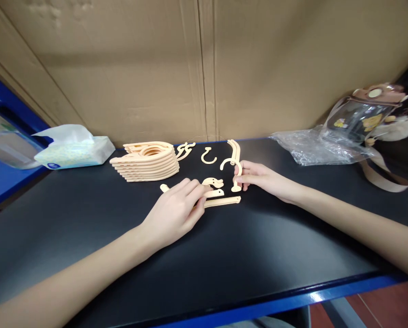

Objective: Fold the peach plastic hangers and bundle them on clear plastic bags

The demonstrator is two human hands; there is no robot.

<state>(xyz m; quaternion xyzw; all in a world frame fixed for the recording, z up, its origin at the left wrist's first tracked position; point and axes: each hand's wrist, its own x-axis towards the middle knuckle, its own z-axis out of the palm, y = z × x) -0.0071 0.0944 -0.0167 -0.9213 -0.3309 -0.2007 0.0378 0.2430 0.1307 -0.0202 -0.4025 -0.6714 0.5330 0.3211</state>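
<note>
My right hand pinches a cream plastic hanger hook upright by its stem, its curve opening to the left. My left hand is closed on a cream hanger arm, whose holed end points right toward the hook, a little apart from it. A second straight arm lies on the table just in front, partly under my left fingers. Behind them is a curved piece with holes. My left hand covers the middle of these parts.
A stack of folded cream hangers stands back left, beside several small hooks. One loose hook and some curved arms lie behind my hands. A tissue box, plastic bag and clear bottle flank the black table.
</note>
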